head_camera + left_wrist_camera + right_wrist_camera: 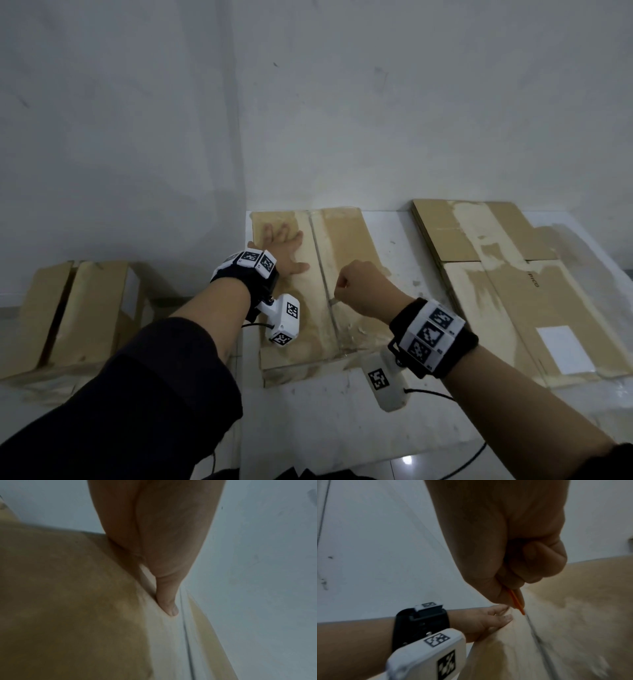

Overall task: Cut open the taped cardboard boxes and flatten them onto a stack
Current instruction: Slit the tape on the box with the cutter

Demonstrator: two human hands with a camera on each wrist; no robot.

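A grey-white wall point(376, 102) fills the upper part of the head view and meets a second wall point(113, 120) at a vertical corner line; both show small dark marks and scuffs. Below them lies a white tabletop point(342, 418) with faint stains. A thin black cable point(469, 460) runs over its near edge. A small bright reflection point(407, 460) shines on the floor near the bottom edge.

The left hand point(154, 534) reaches in from twelve o'clock, palm low over a brown cardboard box point(68, 601) that fills the view from seven to ten o'clock. One straight fingertip point(169, 605) presses on the pale tape point(164, 635) beside the box's center seam. A grey wall point(257, 574) spans one to five o'clock.
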